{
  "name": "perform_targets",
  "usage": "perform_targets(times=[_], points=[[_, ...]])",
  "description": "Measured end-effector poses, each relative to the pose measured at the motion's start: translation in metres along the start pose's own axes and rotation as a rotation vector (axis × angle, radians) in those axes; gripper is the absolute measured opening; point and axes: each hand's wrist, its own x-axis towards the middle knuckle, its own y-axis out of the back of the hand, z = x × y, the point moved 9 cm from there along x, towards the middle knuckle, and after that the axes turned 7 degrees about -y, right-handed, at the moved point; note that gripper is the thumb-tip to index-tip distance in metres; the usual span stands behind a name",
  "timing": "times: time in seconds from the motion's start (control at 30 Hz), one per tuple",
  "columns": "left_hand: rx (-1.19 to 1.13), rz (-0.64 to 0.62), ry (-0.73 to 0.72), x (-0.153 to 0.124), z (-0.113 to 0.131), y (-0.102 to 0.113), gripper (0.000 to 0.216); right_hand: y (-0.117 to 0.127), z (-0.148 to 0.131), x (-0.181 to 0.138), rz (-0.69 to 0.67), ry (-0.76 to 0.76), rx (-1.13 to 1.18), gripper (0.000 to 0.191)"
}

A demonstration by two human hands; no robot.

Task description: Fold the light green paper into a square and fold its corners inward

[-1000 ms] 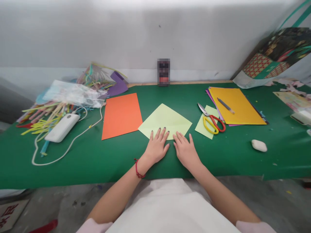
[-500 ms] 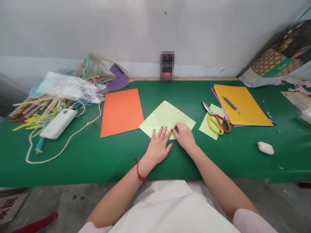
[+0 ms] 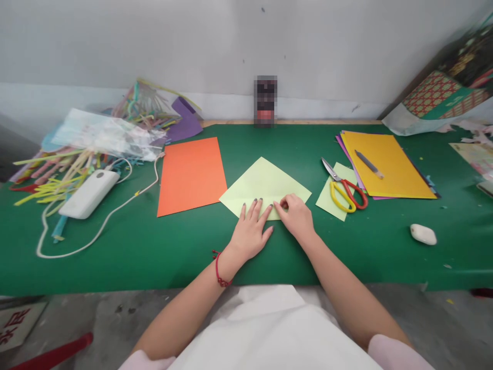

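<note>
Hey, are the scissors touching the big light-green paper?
Apart. The head view shows green tabletop between the scissors and the big light-green paper; the scissors lie partly over a smaller light-green sheet.

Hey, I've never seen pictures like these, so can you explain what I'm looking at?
No machine here: these are a person's bare hands, seen from a camera worn on their head, looking forward and down. The left hand spreads its fingers on a pale green sheet; the right hand touches it with bent fingers, but whether they pinch it I can't tell. On the green table, an orange sheet and a white corded device lie to the left; scissors on a smaller green piece, and a pen on yellow paper, lie to the right.
</note>
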Motion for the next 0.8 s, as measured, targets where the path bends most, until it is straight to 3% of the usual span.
perform_targets(times=[0.27,0.8], points=[[-0.003,-0.011,0.003,-0.0006,0.0,-0.0007,0.057,-0.0038,0.0014,0.0022,-0.085,-0.012,0.096,0.017],[0.016,-0.063,0.008,0.0006,0.0022,-0.0041,0.058,-0.0078,0.0009,0.0022,-0.102,0.007,0.143,0.013]])
